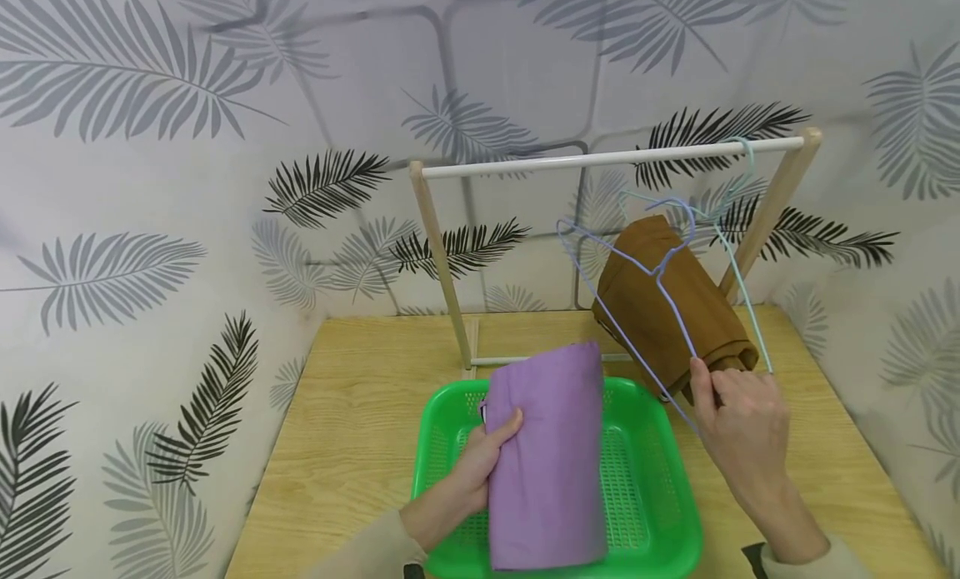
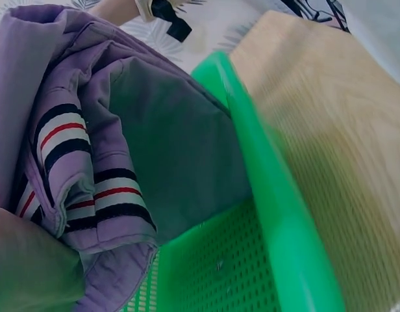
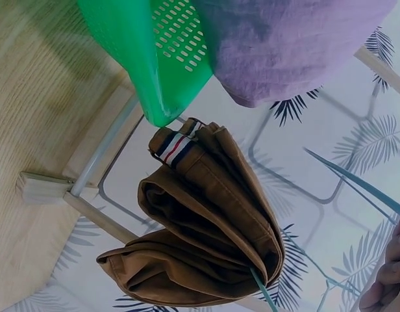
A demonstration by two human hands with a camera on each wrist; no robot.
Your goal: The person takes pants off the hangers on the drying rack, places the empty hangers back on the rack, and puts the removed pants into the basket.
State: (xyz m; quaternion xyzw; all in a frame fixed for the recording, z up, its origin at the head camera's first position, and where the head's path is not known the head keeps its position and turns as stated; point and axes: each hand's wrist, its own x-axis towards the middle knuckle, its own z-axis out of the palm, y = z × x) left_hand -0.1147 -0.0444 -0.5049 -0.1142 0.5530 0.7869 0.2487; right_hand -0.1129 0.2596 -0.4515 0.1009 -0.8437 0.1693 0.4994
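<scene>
My left hand (image 1: 480, 456) grips a folded purple garment (image 1: 547, 462) by its left side, thumb on the front, over the green basket (image 1: 678, 496). Striped trim in navy, white and red shows on the garment (image 2: 115, 149) in the left wrist view. My right hand (image 1: 742, 421) holds a lavender-blue clothes hanger (image 1: 611, 312) by its lower part, its hook pointing up. Behind that hanger, a folded brown garment (image 1: 660, 287) hangs over a pale green hanger (image 1: 738, 275) hooked on the rack's rail. The right wrist view shows the brown garment's folds (image 3: 213, 221) and striped trim.
A small rack with a white rail (image 1: 570, 162) and wooden posts (image 1: 442, 267) stands at the back of the wooden table (image 1: 352, 412). Leaf-patterned wall covering (image 1: 187, 254) surrounds the table's back and sides. The basket sits in front of the rack.
</scene>
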